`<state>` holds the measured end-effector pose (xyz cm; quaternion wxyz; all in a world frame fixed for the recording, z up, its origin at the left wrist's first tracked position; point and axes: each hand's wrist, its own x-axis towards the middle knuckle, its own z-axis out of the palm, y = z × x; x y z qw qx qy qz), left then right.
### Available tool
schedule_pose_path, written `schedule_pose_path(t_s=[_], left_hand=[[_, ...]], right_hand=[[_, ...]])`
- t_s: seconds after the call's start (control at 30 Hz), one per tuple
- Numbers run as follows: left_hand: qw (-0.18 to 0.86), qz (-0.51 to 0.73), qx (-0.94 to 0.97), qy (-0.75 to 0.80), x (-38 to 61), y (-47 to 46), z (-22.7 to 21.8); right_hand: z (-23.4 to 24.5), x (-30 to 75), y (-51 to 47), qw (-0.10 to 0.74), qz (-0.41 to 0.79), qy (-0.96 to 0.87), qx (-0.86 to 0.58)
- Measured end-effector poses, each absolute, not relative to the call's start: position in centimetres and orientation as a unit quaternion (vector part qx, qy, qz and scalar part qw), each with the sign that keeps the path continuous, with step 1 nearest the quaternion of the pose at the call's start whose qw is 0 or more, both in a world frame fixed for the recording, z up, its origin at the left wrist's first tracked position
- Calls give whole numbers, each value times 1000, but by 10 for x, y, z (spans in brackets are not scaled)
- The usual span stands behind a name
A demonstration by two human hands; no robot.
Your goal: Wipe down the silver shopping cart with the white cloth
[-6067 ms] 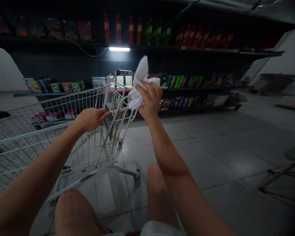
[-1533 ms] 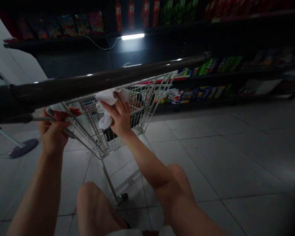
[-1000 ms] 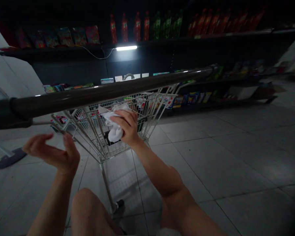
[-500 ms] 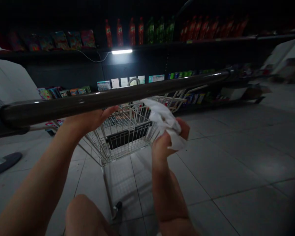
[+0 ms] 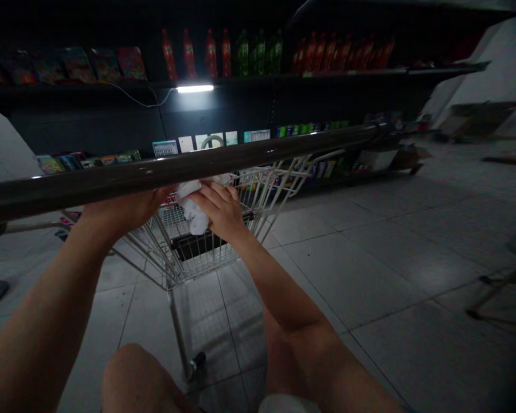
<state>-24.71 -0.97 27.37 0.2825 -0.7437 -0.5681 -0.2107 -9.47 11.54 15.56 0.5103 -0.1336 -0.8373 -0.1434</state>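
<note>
A dark, round shopping cart handle crosses the view close to me. My left hand grips it from below on the left; the bar hides most of its fingers, and the thumb lies along the underside. Just right of it, my right hand is closed over a bunched white cloth, up against the underside of the handle. Part of the cloth hangs below the fingers. Behind both hands stands the wire shopping cart, a dark panel on its near end.
Facing me is a dark shelf with red and green bottles and colourful packets. A lit tube lamp hangs below it. Boxes stand low at the right. Tiled floor surrounds the cart; stand legs show far right.
My right hand has moved left and up with the cloth, from right of the cart to beneath the handle beside my left hand. The view has turned slightly right.
</note>
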Motion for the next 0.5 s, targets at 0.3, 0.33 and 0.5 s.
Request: schedule_pose_path(t_s=[0.3, 0.33, 0.5], left_hand=[[347, -148, -720, -582, -261, -17, 269], [352, -147, -718, -582, -262, -17, 268], [387, -147, -697, -586, -259, -19, 269]], right_hand=[[155, 5, 168, 710, -141, -598, -343], [159, 7, 168, 728, -149, -580, -335], [197, -33, 147, 626, -151, -707, -293]])
